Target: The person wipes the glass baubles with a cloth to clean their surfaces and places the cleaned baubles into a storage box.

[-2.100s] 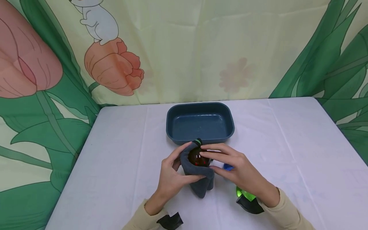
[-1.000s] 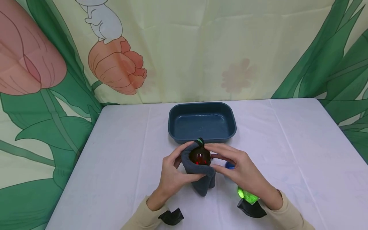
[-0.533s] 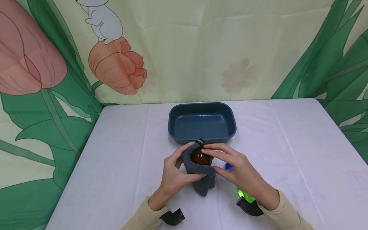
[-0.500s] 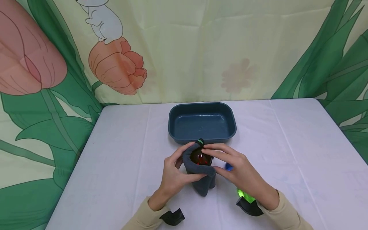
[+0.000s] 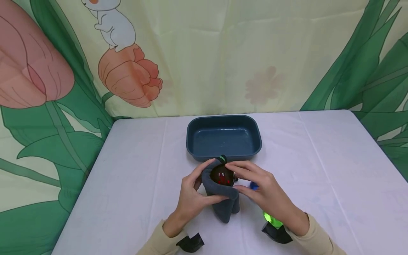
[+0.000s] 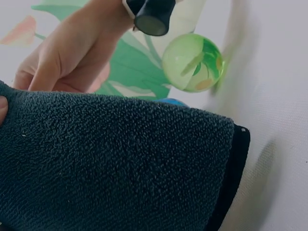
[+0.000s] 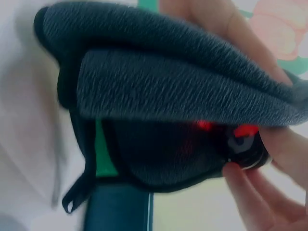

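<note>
A dark blue-grey towel is folded round a glossy dark red ball, just above the table's middle. My left hand grips the towel from the left, thumb in front and fingers behind. At the ball's right side my right hand holds it with thumb and fingertips. The towel fills much of the left wrist view and hides the red ball there. In the right wrist view the ball shows only partly under a towel fold, against my right fingertips.
An open dark blue bin stands behind the hands. A clear green ball and a blue ball lie on the white-covered table, partly hidden by the right hand and wrist. Black straps sit near both wrists.
My right fingers have slid off the red ball's front face to its upper right edge. The left hand keeps its grip on the towel. The head view has shifted slightly.
</note>
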Motion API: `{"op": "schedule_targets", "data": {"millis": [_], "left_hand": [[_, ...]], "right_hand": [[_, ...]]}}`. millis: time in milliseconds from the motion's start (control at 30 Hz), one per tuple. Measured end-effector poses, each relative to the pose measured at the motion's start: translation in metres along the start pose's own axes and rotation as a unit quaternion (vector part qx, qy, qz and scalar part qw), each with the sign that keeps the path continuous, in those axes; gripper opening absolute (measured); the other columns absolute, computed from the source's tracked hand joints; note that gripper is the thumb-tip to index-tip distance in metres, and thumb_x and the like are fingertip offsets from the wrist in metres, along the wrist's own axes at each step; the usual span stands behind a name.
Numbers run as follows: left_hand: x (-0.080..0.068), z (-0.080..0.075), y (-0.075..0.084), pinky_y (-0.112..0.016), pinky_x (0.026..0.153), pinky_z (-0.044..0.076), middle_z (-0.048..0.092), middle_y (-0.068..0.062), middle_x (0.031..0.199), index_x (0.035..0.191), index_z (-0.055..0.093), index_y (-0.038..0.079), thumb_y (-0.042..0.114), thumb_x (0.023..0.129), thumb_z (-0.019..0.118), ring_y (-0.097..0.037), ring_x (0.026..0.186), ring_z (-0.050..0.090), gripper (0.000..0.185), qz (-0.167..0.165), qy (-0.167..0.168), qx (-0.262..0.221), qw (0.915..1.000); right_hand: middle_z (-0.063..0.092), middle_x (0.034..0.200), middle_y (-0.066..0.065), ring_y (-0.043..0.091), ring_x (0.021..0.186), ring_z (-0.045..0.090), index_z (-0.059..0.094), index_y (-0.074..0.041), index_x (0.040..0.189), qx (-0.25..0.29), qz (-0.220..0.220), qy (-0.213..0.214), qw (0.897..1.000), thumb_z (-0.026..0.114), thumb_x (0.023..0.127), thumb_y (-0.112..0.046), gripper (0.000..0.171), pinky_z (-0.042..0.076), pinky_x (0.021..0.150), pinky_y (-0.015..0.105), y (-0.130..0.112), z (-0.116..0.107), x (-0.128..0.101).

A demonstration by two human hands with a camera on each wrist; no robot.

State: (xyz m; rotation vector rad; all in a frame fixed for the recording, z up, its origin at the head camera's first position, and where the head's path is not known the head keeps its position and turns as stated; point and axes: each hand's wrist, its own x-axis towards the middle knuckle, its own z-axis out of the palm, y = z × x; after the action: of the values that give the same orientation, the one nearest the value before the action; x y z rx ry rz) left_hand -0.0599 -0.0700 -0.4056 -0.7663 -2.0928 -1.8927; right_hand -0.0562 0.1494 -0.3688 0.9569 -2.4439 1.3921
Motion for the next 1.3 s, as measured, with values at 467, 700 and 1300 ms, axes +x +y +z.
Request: {"op": "schedule_targets", "data": {"millis": [467,700,1300], "left_hand": [[0.000,-0.001,-0.001,-0.036,0.096,0.055,0.063,-0.021,0.131,0.139,0.052,0.000,-0.010,0.065,0.087,-0.021,0.115,0.065,0.082,0.015,0.004,-0.020,0.9997],[-0.002,0.001,-0.001,-0.035,0.096,0.055,0.062,-0.019,0.132,0.140,0.052,0.002,-0.009,0.066,0.086,-0.022,0.116,0.065,0.082,0.012,0.003,-0.021,0.9997],[-0.003,-0.001,-0.001,-0.036,0.095,0.055,0.062,-0.021,0.131,0.141,0.050,0.001,-0.008,0.067,0.087,-0.022,0.115,0.065,0.083,0.019,-0.011,-0.026,0.9994]], "right_hand": [[0.057,0.139,0.007,0.019,0.118,0.063,0.053,-0.013,0.143,0.087,0.099,-0.053,0.990,0.073,0.088,-0.005,0.059,0.057,0.093,0.031,-0.004,-0.005,0.002],[0.055,0.141,-0.002,0.017,0.123,0.060,0.057,-0.019,0.140,0.004,0.029,-0.043,0.999,0.080,0.080,0.000,0.067,0.053,0.096,0.022,-0.005,-0.009,0.002],[0.062,0.132,0.007,0.016,0.110,0.066,0.058,-0.011,0.138,0.047,0.042,-0.024,0.998,0.078,0.082,-0.002,0.061,0.059,0.086,0.029,-0.006,-0.005,-0.001]]}}
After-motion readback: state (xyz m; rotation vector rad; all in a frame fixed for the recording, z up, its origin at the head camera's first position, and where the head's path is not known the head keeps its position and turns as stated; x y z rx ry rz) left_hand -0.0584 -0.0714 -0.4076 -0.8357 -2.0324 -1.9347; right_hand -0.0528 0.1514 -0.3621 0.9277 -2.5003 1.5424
